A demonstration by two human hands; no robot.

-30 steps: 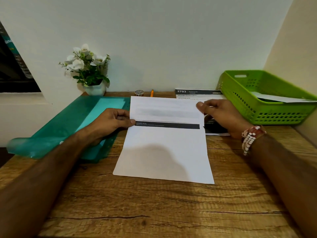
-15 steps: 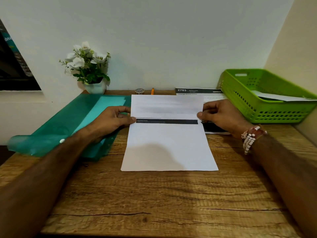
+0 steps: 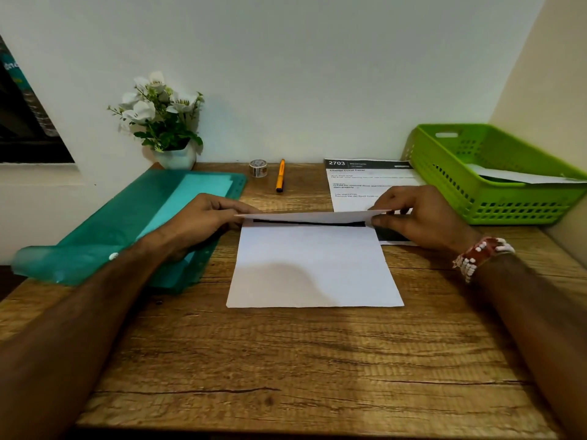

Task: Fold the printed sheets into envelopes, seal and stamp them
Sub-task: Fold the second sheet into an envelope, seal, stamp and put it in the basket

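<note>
White printed sheet (image 3: 313, 268) lies mid-way across the wooden desk (image 3: 286, 360). Its near part is flat and its far part is lifted as a flap.

Change over the last second: the flap stood tall with its blank back facing the camera. It has now tipped toward the near side and shows almost edge-on. Only a thin strip of the black printed band shows beneath it.

Left hand (image 3: 203, 220) pinches the flap's left corner. Right hand (image 3: 422, 217) pinches the right corner between thumb and fingers. Both hands hold paper; neither lies flat on it.

Reading: the first letter fold is closing but not yet creased. The next move calls for laying the flap down square to the side edges, then pressing along the fold. If one corner leads, the fold will skew.

Also noted:
- A second printed sheet (image 3: 365, 182) lies far right, just beside the green basket (image 3: 495, 198).
- A tape roll (image 3: 258, 168) and an orange pen (image 3: 280, 176) sit far centre, untouched.
- A teal folder (image 3: 143, 223) lies to the left. It possibly holds envelopes, but the view does not settle it.
</note>
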